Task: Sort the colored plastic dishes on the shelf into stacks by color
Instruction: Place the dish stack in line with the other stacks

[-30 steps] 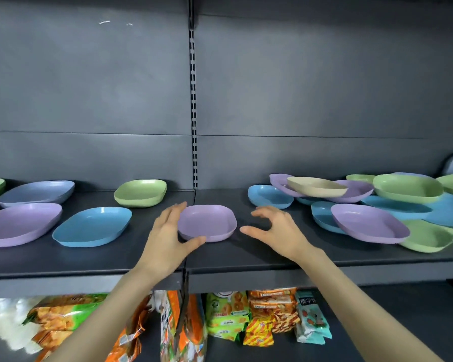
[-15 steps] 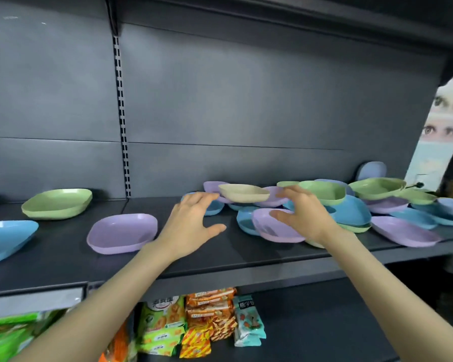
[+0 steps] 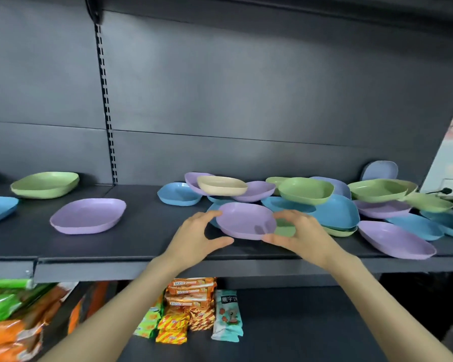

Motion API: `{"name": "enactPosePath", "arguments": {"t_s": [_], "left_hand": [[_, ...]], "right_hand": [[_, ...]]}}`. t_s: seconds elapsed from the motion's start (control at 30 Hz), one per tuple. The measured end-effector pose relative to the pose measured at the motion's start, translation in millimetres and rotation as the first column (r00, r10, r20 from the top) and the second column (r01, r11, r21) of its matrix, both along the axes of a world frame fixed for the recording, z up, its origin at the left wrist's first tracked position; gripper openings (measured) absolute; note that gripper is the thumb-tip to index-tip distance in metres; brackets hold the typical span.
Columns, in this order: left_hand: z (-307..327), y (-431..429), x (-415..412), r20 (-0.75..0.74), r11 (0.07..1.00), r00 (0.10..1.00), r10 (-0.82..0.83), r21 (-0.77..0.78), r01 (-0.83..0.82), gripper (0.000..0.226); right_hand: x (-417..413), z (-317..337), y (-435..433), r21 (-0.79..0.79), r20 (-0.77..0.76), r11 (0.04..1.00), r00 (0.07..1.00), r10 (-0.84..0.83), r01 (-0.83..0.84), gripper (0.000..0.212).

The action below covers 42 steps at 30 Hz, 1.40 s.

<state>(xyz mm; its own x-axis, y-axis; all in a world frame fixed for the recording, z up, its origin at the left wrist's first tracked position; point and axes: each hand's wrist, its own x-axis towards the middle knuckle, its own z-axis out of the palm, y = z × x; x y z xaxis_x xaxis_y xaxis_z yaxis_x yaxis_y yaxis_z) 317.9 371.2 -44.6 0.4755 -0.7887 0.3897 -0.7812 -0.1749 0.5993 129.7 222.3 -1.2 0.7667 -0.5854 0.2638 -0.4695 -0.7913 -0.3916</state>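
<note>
Purple dish [image 3: 246, 220]: front edge of the mixed pile, on the shelf [image 3: 141, 246]; near rim towards the person, far rim tilted up over a blue dish behind it; long axis runs left-right
Key relation: dish lies directly between the two hands, each at one end of the long axis; neither hand clearly nearer
Left hand [image 3: 196, 237]: at the dish's left end, fingers curled over the rim, thumb pointing under the near edge; grip wide, at the rim but not closed on it as far as I can tell
Right hand [image 3: 296, 235]: at the dish's right end, fingers arched above the rim, thumb at the near edge; grip wide, contact uncertain
Arm pose: both forearms rise from below the shelf edge, converging on the dish, wrists roughly level
Beneath dish: a green dish [image 3: 285, 229] shows under its right end
Likely target: lone purple dish [image 3: 88, 215], well to the left of the held-between dish, flat on the shelf (judgement: stack goes there)
Pile right of dish: blue, green, purple and one beige dish [image 3: 221, 185], overlapping, unsorted
Progress: early; most dishes not yet stacked
</note>
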Motion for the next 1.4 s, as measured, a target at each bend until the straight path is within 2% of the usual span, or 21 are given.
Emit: {"name": "enactPosePath", "arguments": {"t_s": [0.1,0.27,0.4,0.5,0.63,0.77,0.97,1.1,1.27,1.4], "left_hand": [[1.2,-2.9,-4.6,-0.039,1.0,0.999,0.016,-0.003,-0.016,0.066],[0.3,-7.8,-7.2,-0.109,0.999,0.993,0.034,-0.025,-0.037,0.053],[1.1,-4.0,-10.1,-0.181,0.992,0.983,0.044,-0.112,-0.065,0.045],[3.4,11.4,-12.1,-0.205,0.968,0.977,0.065,-0.226,-0.111,0.037],[7.1,45.6,4.4,-0.264,0.916,0.958,0.111,-0.346,-0.201,0.036],[10.9,85.4,35.5,-0.348,0.875,0.927,0.141,-0.395,-0.281,0.043],[7.6,142.0,93.6,-0.429,0.821,0.889,0.159,-0.442,-0.36,0.039],[3.0,175.4,139.8,-0.453,0.832,0.874,0.173,-0.408,-0.376,0.044],[-4.7,199.2,187.0,-0.387,0.872,0.898,0.21,-0.341,-0.351,0.058],[-12.2,207.1,211.2,-0.354,0.904,0.909,0.22,-0.277,-0.327,0.047]], "right_hand": [[2.4,-6.6,-9.4,0.018,0.008,0.999,0.999,0.039,-0.039,0.085],[6.6,-8.6,-6.6,0.061,0.044,0.997,0.998,0.04,-0.043,0.067],[8.7,-11.9,-6.9,0.043,0.102,0.997,0.993,0.054,-0.059,0.06],[18.3,-10.1,-0.1,0.058,0.226,0.994,0.971,0.074,-0.089,0.051],[54.5,-10.1,24.8,0.071,0.353,0.978,0.922,0.158,-0.194,0.045],[104.5,-11.9,57.1,0.094,0.397,0.95,0.886,0.239,-0.298,0.037],[178.3,-16.1,105.4,0.123,0.419,0.904,0.847,0.326,-0.409,0.045],[221.2,-22.6,136.8,0.147,0.414,0.897,0.849,0.327,-0.418,0.048],[256.9,-33.7,162.3,0.161,0.419,0.911,0.862,0.286,-0.38,0.049],[269.6,-43.3,173.8,0.176,0.404,0.928,0.884,0.235,-0.327,0.049]]}}
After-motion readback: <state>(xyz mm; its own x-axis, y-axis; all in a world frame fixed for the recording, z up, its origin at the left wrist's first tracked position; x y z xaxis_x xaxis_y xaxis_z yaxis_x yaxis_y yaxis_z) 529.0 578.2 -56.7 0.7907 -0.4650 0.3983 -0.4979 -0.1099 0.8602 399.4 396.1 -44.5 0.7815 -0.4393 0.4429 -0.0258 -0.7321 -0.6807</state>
